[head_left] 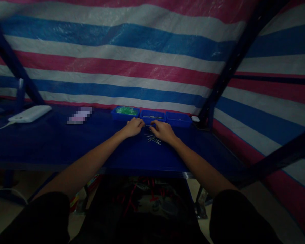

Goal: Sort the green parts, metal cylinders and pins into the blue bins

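My left hand [135,126] is closed in a pinch above the blue table. Its fingertips grip one end of a thin metal rod [147,125]. From the other side my right hand [163,130] curls its thumb and forefinger around the rod's far end; the exact contact is too small and dark to make out. Several loose thin metal rods [153,138] lie scattered on the table just below and partly under the right hand. Right behind the hands stands a blue tray [152,120] with small slender pieces in it.
To its left, a blue tray [125,117] contains green pieces; another blue tray [179,124] stands to the right, beside a small white case [195,119]. A white power bank [30,114] with a cable lies far left on the table [66,145]. Blue posts [225,73] frame the striped sheet.
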{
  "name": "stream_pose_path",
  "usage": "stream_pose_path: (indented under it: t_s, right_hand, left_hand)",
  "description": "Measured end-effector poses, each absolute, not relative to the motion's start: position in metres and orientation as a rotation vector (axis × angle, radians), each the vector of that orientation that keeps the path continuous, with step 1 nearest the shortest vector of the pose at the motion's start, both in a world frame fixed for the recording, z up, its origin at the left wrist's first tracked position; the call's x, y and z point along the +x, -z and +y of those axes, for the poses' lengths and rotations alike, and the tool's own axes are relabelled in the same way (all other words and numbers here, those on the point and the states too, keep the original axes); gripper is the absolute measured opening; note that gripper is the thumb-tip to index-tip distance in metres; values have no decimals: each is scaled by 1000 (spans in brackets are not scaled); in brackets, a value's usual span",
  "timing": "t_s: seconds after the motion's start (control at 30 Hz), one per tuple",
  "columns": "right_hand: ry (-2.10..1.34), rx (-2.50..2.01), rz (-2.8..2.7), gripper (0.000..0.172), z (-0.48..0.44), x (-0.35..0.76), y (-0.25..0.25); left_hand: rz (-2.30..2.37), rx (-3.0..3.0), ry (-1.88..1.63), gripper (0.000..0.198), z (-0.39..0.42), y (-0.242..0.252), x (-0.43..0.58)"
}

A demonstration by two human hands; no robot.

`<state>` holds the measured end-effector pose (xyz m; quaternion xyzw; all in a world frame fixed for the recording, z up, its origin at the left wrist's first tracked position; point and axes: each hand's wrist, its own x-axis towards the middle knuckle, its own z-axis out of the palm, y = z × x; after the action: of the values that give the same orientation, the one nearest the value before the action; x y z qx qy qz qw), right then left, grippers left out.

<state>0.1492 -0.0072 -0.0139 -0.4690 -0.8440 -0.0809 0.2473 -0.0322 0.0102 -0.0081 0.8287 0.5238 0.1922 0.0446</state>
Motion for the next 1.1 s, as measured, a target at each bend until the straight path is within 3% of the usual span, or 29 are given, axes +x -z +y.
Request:
stream_pose_path:
  t_s: [0.13,0.4,0.53,0.7,0.83,1.1]
  right_hand:
    - [282,-1278,-2325,21,-8,149,14]
    - [326,-1421,-2287,28,-6,149,11]
    - [296,-1376,-2301,29,-11,148,10]
    - [353,-1329,-2259,27,-8,151,6]
    - [394,-1595,-1868,33,11,177,-1]
    - [251,-1882,-1341,39,41,252,2]
  left_hand:
    - [1518,2547,-659,30,12,11,-30]
    - [1320,2600,-932,18,6,9,-29]
    - [1404,2597,-931,23,6,7,-28]
    - [1405,2585,-817,33,9,9,-29]
    - [1367,2637,-644,24,10,16,-30]
    - [1352,2730,-446,27,6,22,-28]
